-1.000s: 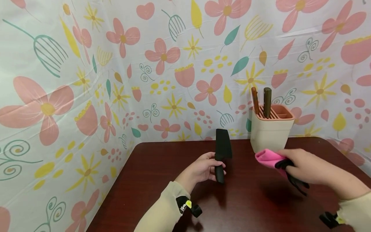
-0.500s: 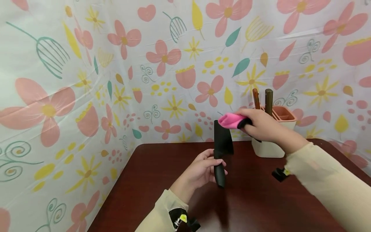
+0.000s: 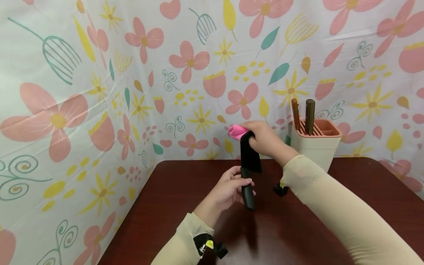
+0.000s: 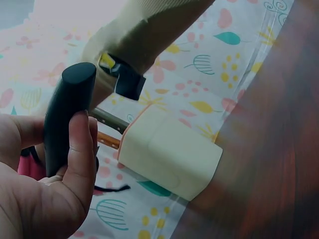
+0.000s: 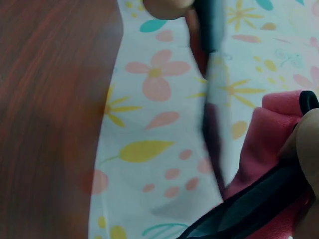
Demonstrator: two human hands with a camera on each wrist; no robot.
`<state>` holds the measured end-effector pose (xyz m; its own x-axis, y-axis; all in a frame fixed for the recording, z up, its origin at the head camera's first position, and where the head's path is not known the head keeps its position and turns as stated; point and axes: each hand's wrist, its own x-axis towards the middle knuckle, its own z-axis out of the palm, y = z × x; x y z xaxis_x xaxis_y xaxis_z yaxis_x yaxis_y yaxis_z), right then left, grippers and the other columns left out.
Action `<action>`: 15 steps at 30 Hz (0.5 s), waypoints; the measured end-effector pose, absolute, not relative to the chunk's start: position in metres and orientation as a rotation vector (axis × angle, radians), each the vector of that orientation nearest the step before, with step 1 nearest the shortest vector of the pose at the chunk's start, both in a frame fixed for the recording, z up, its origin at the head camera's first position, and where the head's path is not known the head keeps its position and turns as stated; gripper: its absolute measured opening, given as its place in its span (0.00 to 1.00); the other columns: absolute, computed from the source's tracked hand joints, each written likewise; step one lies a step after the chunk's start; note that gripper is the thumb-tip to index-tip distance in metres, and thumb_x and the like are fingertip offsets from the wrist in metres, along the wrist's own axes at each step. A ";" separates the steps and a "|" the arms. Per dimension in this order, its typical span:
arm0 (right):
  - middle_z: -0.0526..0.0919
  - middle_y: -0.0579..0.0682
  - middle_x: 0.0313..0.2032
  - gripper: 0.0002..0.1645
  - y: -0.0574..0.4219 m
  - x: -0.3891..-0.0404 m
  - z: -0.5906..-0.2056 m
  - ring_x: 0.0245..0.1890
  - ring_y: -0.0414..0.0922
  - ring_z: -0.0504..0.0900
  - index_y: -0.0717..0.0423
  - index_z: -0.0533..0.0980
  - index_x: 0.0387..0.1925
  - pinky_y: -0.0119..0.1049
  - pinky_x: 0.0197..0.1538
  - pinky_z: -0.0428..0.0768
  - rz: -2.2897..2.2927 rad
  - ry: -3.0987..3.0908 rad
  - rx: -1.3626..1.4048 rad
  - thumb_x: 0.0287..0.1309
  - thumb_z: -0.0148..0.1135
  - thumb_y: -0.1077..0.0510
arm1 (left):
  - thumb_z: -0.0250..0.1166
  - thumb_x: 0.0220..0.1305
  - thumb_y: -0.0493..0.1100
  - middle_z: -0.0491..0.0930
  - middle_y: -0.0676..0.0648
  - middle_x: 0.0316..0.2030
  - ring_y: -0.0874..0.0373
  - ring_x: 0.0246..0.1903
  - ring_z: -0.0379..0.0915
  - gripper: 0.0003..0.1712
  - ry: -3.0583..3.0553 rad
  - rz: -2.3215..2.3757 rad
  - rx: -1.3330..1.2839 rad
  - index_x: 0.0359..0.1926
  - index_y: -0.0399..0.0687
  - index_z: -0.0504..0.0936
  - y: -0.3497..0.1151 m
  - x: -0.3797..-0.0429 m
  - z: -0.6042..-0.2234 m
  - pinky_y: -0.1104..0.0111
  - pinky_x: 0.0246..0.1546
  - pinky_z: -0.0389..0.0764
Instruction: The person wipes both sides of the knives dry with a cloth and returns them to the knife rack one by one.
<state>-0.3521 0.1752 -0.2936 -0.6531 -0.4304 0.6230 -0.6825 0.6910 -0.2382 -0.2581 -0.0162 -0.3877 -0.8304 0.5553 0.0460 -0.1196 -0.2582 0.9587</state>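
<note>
My left hand grips the black handle of a broad kitchen knife, holding it upright over the table with the blade up. The blade looks dark in the head view and shiny in the right wrist view. At the blade's top, my right hand holds a folded pink cloth with black edging, which overlaps the blade's upper end. In the left wrist view the knife handle stands between thumb and fingers. The right wrist view shows the cloth bunched right by the blade.
A cream knife block with an orange slotted top stands at the back right. It holds a knife with a reddish-brown handle and one with a dark handle. Flowered sheeting hangs behind the dark wooden table.
My right hand has moved left and up from beside the knife block, carrying the cloth to the top of the blade. My left hand has kept the knife upright in nearly the same place.
</note>
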 end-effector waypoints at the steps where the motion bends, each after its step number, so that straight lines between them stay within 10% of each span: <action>1: 0.88 0.54 0.49 0.25 0.173 -0.354 -0.297 0.48 0.54 0.83 0.54 0.83 0.55 0.52 0.55 0.80 0.616 -2.370 0.853 0.56 0.56 0.70 | 0.63 0.70 0.37 0.83 0.48 0.38 0.57 0.31 0.88 0.26 1.579 2.127 0.534 0.66 0.50 0.69 -0.017 -0.258 -0.388 0.61 0.25 0.87; 15: 0.80 0.55 0.65 0.33 0.159 -0.346 -0.307 0.51 0.55 0.79 0.47 0.75 0.69 0.54 0.58 0.77 0.755 -2.584 0.763 0.62 0.53 0.63 | 0.61 0.72 0.36 0.81 0.49 0.37 0.56 0.30 0.86 0.26 1.625 2.108 0.587 0.67 0.50 0.66 -0.027 -0.254 -0.389 0.65 0.21 0.85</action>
